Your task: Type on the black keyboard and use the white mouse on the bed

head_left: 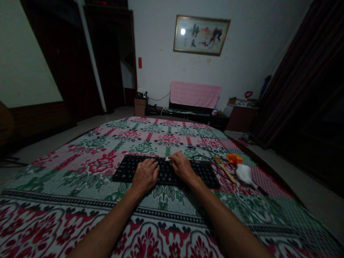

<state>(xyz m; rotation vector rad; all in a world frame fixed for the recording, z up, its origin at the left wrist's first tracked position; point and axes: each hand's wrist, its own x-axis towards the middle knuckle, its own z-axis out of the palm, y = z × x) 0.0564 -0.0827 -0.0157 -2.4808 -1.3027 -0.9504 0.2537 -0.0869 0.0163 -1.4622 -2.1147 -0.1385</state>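
Note:
A black keyboard [129,168] lies on a bed covered with a red, green and white floral spread [88,157]. My left hand [145,175] rests on the keyboard's middle with the fingers curled down onto the keys. My right hand [181,165] lies on the keys just right of it, and its fingertips pinch a small white thing [168,158] at the keyboard's far edge. What that white thing is I cannot make out.
Right of the keyboard lie a black cable [208,157], a wooden stick [227,172], an orange item [234,158] and a white fluffy brush head [243,173]. Beyond the bed stand a low TV unit under a pink cloth [195,94] and a framed picture [201,34].

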